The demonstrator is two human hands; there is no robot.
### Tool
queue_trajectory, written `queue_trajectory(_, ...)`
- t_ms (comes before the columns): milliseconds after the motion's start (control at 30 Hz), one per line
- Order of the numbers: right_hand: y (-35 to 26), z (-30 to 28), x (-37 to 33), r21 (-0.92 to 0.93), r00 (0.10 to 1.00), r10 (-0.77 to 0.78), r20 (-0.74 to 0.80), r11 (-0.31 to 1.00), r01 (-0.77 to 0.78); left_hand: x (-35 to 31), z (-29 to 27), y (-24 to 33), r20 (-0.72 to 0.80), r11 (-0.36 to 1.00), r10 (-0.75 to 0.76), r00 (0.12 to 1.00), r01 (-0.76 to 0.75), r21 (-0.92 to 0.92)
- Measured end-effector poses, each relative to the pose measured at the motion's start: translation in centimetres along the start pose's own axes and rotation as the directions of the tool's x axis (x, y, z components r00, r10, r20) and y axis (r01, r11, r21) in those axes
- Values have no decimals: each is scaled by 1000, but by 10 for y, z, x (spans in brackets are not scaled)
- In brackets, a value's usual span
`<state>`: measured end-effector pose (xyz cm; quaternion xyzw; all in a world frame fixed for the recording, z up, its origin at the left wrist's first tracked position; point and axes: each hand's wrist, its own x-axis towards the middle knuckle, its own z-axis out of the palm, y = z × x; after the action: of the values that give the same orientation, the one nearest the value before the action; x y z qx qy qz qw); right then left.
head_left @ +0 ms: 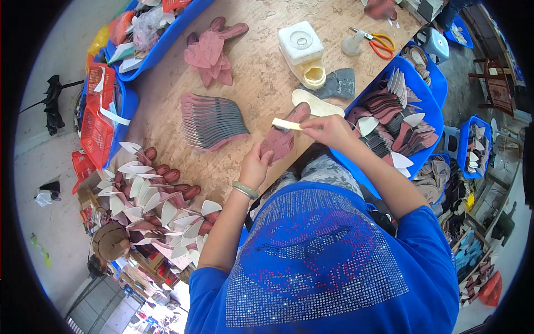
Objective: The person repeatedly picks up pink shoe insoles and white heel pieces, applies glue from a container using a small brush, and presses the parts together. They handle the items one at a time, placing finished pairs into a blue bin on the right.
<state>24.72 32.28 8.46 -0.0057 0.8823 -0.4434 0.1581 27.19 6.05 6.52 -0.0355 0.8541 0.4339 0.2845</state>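
Note:
My left hand (255, 167) is closed on the near end of a dark pink insole (282, 142), holding it over the table edge in front of me. In my right hand (329, 132) I pinch the pale handle of a small brush (289, 124). Its dark bristles rest against the insole's upper face. Just beyond the brush lies a cream sole-shaped piece (316, 104), partly behind the insole. A dark grey piece (337, 83) sits next to it, by a white plastic jug (301, 44) with a yellowed open mouth.
On the wooden table (161, 89) stand a row of grey-and-pink insoles (214, 122) and a fanned pink pile (209, 54). Orange-handled scissors (382, 45) lie by a small whitish bottle (351, 43). A blue tub (431, 111) of insoles is at my right; white-tipped pieces (144, 195) crowd the left.

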Motion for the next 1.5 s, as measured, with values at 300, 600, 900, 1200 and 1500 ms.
queue_trajectory(300, 86, 4, 30, -148, 976, 152, -159, 973, -176, 0, 9, -3, -40, 920, -57, 998, 37, -390)
queue_trajectory(600, 60, -15, -23, 622, 879, 450, 160, 645, -444, -1, 29, 0, -106, 945, -37, 994, 1, -327)
queue_trajectory(900, 45, -59, 69, -504, 952, -105, -289, 861, -58, 13, 9, 16, 98, 963, -163, 982, 137, 232)
queue_trajectory(1200, 53, -57, 96, -661, 977, -163, -139, 749, 31, 5, 9, 42, 241, 723, -321, 916, 401, -563)
queue_trajectory(1500, 65, -53, 36, -578, 965, -98, -242, 814, -62, 8, 9, 36, 186, 718, -334, 924, 377, -585)
